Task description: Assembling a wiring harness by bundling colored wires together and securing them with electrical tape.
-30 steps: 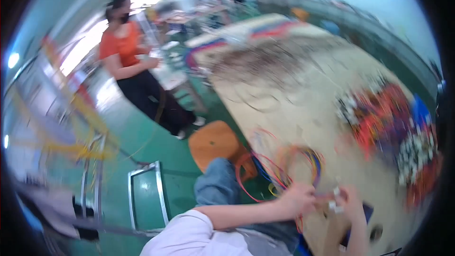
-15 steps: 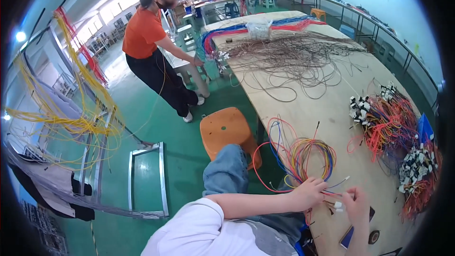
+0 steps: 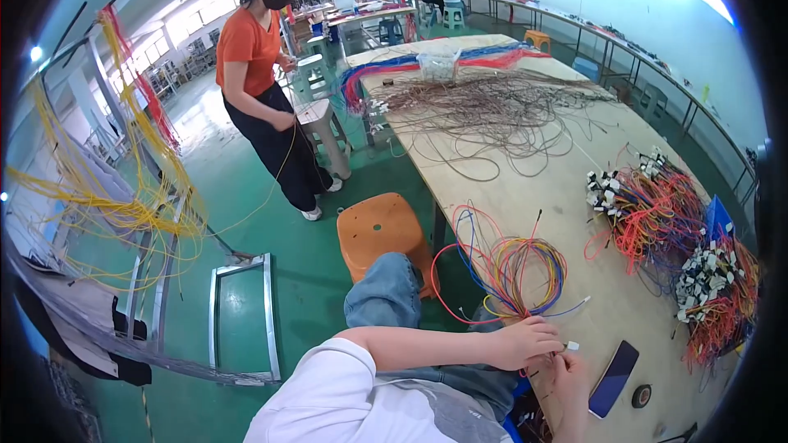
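Note:
A coiled bundle of red, yellow and blue wires (image 3: 532, 272) lies on the table near its front edge, with loose loops at its left. My left hand (image 3: 529, 343) is closed over the wires at the near end of the coil. Close against it, my right hand (image 3: 570, 376) is closed in a pinch; what lies between its fingertips is hidden. A small white connector (image 3: 572, 346) shows just above the right fingertips. One blue wire end with a pale tip (image 3: 586, 300) sticks out to the right of the coil.
A phone (image 3: 613, 379) and a roll of black tape (image 3: 642, 396) lie right of my hands. Heaped wire harnesses (image 3: 648, 213) with white connectors fill the right side. Tangled brown wires (image 3: 501, 107) cover the far table. An orange stool (image 3: 382, 234) and a standing person (image 3: 250, 57) are left.
My right hand has moved left and down, close to my left hand, and the phone is now uncovered. The standing person has straightened up and drawn their hands back from the table's corner.

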A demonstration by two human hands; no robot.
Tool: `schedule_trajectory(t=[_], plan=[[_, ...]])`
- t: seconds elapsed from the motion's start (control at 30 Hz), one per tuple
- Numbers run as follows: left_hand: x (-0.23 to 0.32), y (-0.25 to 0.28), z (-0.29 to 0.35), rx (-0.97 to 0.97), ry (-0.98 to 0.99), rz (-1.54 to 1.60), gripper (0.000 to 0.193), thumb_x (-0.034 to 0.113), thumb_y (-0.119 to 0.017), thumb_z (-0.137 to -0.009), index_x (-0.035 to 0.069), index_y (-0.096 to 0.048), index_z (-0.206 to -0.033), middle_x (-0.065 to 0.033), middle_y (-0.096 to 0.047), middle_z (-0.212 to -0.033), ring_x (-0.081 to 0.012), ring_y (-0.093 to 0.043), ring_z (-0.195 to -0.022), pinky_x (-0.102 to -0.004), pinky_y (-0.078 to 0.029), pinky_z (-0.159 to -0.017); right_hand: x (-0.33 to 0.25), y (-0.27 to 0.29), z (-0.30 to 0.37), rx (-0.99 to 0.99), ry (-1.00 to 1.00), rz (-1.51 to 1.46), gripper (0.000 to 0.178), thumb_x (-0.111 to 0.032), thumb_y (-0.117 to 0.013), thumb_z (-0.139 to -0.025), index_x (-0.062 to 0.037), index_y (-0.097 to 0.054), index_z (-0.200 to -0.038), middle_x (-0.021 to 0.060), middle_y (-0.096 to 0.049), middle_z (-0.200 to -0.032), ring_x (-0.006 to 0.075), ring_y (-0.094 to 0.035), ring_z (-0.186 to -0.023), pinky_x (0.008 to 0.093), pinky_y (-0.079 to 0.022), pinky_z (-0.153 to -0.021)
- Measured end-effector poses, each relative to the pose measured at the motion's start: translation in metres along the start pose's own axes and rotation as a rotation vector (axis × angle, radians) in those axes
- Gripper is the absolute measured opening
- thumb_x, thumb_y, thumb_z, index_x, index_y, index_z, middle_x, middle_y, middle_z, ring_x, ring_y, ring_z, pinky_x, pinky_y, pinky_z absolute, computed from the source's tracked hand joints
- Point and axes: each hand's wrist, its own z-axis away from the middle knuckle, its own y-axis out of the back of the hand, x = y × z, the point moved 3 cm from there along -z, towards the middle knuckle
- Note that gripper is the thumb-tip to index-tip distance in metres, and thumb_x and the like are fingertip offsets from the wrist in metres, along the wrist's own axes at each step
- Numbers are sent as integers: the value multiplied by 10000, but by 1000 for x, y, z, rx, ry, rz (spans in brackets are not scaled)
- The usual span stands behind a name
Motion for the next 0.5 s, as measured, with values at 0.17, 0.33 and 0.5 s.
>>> schedule_trajectory(t=[0.17, 0.33, 0.5], plan=[[-5, -3, -2, 33, 5, -62, 380, 109, -607, -699, 84, -502, -1063, -83, -539, -997, -238, -480, -994, -395, -319, -898, 10, 6, -21, 66, 489, 260, 151, -109, -510, -860, 16, -592, -842, 48, -559, -698, 106, -522, -563, 230, -396, -448], [-19, -3, -14, -77, 231, -26, 326, 86, -592, -693, 86, -495, -1005, -78, -532, -893, -250, -483, -929, -375, -327, -842, 16, 6, -48, -66, 289, -79, 112, -48, -512, -829, 43, -573, -851, 109, -554, -921, 186, -579, -716, 293, -476, -596], [-31, -2, -17, -94, 214, -160, 273, 121, -553, -700, 51, -482, -955, -79, -533, -928, -236, -472, -927, -352, -339, -835, 73, 0, -96, -35, 333, -303, 265, -232, -532, -873, 31, -573, -870, 106, -592, -724, 177, -546, -641, 299, -449, -635]])
